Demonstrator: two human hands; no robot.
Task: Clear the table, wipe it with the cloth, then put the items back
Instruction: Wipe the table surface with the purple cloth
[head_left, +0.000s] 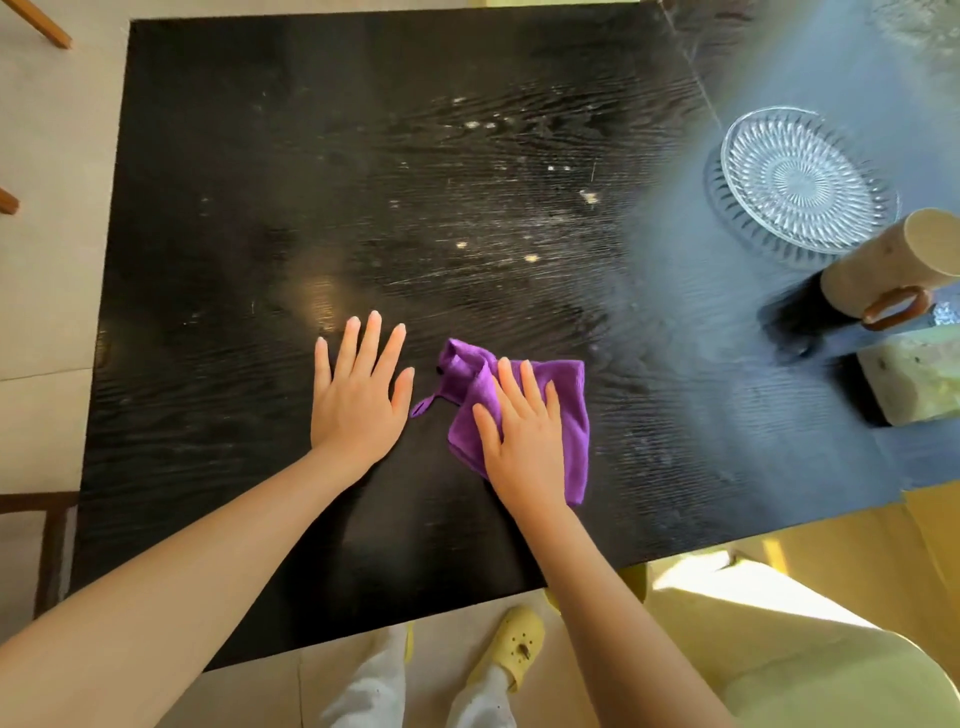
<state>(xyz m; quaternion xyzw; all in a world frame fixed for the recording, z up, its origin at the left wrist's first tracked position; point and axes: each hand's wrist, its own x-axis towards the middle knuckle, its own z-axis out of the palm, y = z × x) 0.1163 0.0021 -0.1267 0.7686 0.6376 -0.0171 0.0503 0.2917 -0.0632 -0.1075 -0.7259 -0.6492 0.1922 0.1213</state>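
A: Where's the cloth (524, 415) from where you stand?

B: On the near middle of the black worktop (260, 182), purple and a bit rumpled. The right hand (519, 441) lies flat on top of it, fingers spread, palm pressing down. Nothing is pinched; the fabric just sits under the palm and sticks out on the far and right sides, with a little loop trailing out to the left.

A: And the other one?

B: The left hand (358, 395) is just beside the cloth, to its left, flat on the bare wood with its fingers fanned out. It touches the surface only, not the fabric.

A: Is the top clean?

B: Pale specks and streaks show across the far middle, beyond both hands. The grain is dark and wavy, and a bright haze of sunlight falls over the right part.

A: What's over on that side?

B: A cut-glass plate (800, 182) at the far right, resting flat. Nearer than that, a pale cylindrical mug (893, 265) with a brown handle, and nearer again a pale greenish block (914, 379) at the right edge. All three are well apart from the cloth.

A: Anything near the person?

B: White trousers and a yellow clog (514, 644) on the floor below the near edge, and a pale yellow-green seat (810, 670) to the right of the legs.
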